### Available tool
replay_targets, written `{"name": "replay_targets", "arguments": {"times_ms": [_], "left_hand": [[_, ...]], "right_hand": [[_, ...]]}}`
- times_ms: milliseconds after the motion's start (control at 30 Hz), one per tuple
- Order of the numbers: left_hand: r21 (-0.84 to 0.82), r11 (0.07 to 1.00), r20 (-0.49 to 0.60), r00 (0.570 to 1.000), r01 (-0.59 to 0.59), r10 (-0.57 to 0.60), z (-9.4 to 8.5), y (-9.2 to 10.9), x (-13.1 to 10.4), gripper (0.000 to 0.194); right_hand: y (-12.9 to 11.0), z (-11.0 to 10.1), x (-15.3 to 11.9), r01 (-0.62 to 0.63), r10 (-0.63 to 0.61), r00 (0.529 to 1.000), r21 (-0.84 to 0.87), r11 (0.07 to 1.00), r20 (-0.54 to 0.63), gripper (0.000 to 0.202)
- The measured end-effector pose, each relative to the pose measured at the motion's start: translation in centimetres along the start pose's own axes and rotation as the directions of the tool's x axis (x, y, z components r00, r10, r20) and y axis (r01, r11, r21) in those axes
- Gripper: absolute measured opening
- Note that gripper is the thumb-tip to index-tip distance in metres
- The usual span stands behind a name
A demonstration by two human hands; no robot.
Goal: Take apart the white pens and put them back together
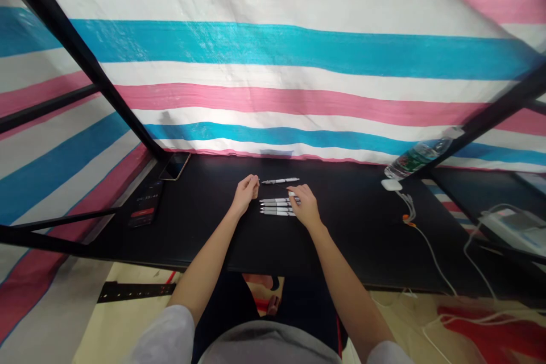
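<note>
Several white pens with dark tips (275, 212) lie in a neat stack of rows on the black table, pointing left. Another white-and-grey pen (280, 181) lies apart from them, farther back. My left hand (246, 194) is closed with curled fingers, just left of the pens; whatever it holds, if anything, is hidden. My right hand (305, 206) is closed over the right ends of the row. A small white bit shows at its fingertips, and a thin dark line lies near them; I cannot make out what it pinches.
Two phones, one dark (146, 205) with a lit timer and another (176, 166) behind it, lie at the left. A water bottle (420, 156), a white charger (391, 185) and cables are at the right. Black frame bars (85, 62) and striped sheeting (273, 45) enclose the black table (354, 239).
</note>
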State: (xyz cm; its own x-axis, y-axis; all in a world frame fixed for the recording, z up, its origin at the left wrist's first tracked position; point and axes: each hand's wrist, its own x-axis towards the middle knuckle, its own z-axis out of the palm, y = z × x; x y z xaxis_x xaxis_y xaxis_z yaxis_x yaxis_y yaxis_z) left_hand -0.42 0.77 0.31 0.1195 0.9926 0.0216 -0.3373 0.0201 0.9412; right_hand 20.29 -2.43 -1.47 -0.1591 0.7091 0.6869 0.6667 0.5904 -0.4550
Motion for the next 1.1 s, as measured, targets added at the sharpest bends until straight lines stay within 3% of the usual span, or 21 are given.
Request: {"name": "replay_targets", "arguments": {"times_ms": [600,867,1000,1100], "left_hand": [[0.213,0.975,0.053,0.997,-0.064,0.054,-0.4,-0.9,0.0,0.029],[0.519,0.836,0.096,0.984,-0.181,0.153,-0.3,-0.3,-0.4,0.022],[0.574,0.786,0.155,0.973,-0.229,0.17,0.0,0.1,-0.8,0.019],[0.545,0.806,0.164,0.972,-0.23,0.166,0.3,0.2,-1.0,0.02]], "right_hand": [[0.0,-0.1,0.0,0.004,-0.004,1.0,-0.012,1.0,0.015,0.026],[0.0,-0.2,0.1,0.002,-0.002,1.0,-0.008,1.0,-0.005,0.027],[-0.1,-0.3,0.1,0.001,-0.001,1.0,0.006,1.0,0.011,0.026],[-0.1,-0.3,0.1,-0.019,0.019,0.999,0.021,1.0,0.037,0.027]]}}
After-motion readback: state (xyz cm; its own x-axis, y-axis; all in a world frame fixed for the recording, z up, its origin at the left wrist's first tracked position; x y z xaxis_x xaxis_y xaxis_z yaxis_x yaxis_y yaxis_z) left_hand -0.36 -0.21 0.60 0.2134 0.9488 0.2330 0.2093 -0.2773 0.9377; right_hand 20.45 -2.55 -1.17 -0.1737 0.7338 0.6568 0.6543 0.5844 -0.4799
